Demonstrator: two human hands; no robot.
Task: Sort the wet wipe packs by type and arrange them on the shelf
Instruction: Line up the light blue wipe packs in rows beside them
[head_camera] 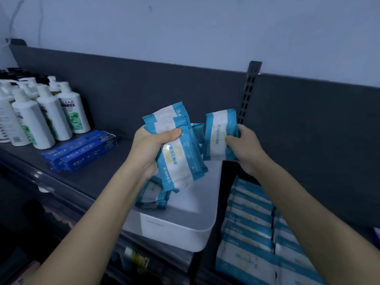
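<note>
Blue-and-white stack of packs [178,161]: at least two wet wipe packs with the same print, held above the white bin and fanned so both faces show; likely gathered as one type.
Left hand [148,153]: clenched round the stack of packs, thumb across the front and fingers behind, which keeps the slick film from sliding apart.
Single pack [218,128]: upright, just beside the stack but apart from it, over the bin's far right corner; its label faces the camera, seemingly so its print can be compared.
Right hand [244,149]: grasping the single pack by its right side, thumb on the front.
White bin [174,231]: sits at the shelf's front edge, between the toothpaste boxes and the shelved rows; a handy source to draw from.
Loose packs [153,194]: a few lie against the bin's left wall, partly under the left wrist; not yet sorted, I judge.
Shelved rows [248,214]: overlapping packs in two columns right of the bin, running from the back toward the front edge; the held ones probably belong here.
Shelf [98,171]: dark grey, with a slotted upright [247,93] at its back.
Left end: shampoo bottles [49,118] stand toward the back, and toothpaste boxes [82,151] lie in front of them.
</note>
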